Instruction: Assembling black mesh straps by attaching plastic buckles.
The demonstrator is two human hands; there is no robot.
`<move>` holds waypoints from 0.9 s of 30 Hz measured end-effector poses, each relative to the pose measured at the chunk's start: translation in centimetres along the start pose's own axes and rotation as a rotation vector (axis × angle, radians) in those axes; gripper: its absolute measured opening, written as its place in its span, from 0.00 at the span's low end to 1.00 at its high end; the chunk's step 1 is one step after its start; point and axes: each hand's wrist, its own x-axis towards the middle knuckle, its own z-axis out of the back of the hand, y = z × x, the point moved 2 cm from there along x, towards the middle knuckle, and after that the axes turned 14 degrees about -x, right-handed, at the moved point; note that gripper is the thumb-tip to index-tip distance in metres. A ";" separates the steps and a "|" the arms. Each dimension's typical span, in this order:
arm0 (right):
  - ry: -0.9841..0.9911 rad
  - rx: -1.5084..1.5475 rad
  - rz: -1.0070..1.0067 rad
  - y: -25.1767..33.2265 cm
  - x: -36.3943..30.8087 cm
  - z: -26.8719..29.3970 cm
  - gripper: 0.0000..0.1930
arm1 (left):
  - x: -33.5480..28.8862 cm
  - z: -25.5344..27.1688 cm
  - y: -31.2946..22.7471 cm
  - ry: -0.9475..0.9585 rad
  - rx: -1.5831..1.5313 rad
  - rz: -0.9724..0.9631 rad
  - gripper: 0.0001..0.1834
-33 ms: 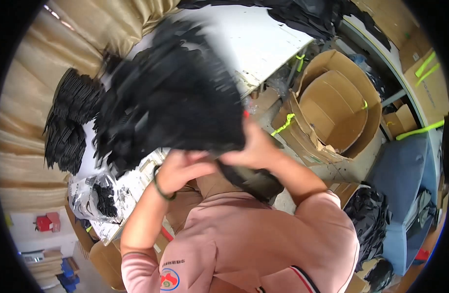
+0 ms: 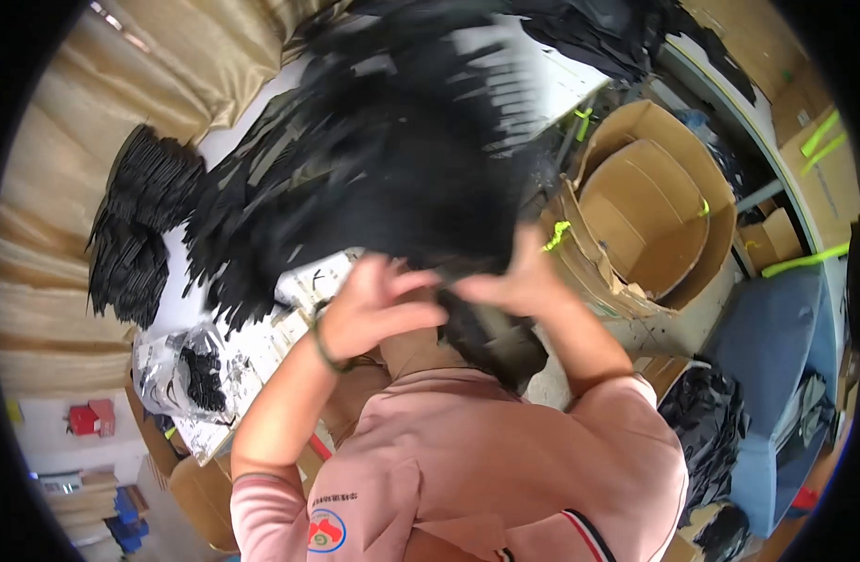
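A large black bundle of thin, sheet-like material with ragged, strip-like edges spreads over the white table, smeared in places by motion. My left hand, with a dark band at its wrist, is at the bundle's near edge, thumb and fingers apart. At the near right corner is my right hand, blurred, its thumb stretched leftward and its fingers pointing up along the bundle's side. Some fingertips may lie behind the material. Below the hands, a dark piece of material hangs by my lap.
Black stacked strips lie on the table's left side, near a clear plastic bag with black pieces. An open cardboard box stands at right, a blue padded piece beyond it. More black material lies at the back. Beige curtains hang left.
The black bundle has shifted away from me and to the right, fanning out more. Both hands have moved slightly right, and the left hand's fingers have spread.
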 end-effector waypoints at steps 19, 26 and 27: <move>-1.013 -1.096 -0.540 -31.0 -2.9 44.9 0.59 | 2.4 21.3 0.0 -0.570 1.195 -0.312 0.23; -0.530 -0.681 -0.156 -26.0 11.9 20.6 0.33 | -0.1 29.0 1.8 -0.840 1.577 0.155 0.43; -0.485 -0.652 0.010 -25.4 13.7 17.7 0.33 | 0.5 29.3 3.4 -0.828 1.461 0.218 0.42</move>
